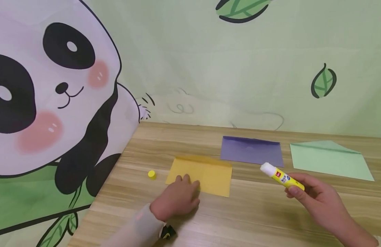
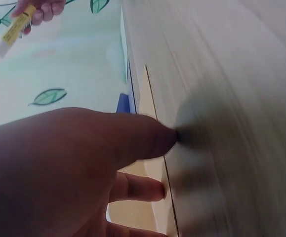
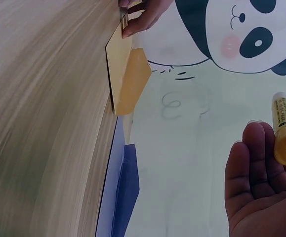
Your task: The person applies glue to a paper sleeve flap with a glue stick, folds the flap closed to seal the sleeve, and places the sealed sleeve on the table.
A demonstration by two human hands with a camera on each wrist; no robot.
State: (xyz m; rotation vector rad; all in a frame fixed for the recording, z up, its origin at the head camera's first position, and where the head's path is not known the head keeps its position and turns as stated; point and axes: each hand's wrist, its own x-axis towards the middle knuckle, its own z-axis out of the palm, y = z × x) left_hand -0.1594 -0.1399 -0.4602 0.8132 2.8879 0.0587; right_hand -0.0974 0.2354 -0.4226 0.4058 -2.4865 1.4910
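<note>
one glue stick (image 1: 283, 177) is being pinched by my right hand (image 1: 320, 202) above the table (image 1: 233, 223); my left hand (image 1: 178, 200) is resting loosely spread fingers on the yellow envelope (image 1: 213, 178), and the purple envelope (image 1: 247, 151) is lying near it.

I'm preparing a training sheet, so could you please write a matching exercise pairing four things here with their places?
Things
1. Yellow cylindrical glue stick
2. Small round yellow cap
3. Rectangular purple paper envelope
4. Rectangular orange paper envelope

Places
A. Partly under the left hand
B. Beside the pale green paper envelope
C. Held in the right hand
D. Left of the orange envelope

Pairs: 1-C, 2-D, 3-B, 4-A
</note>
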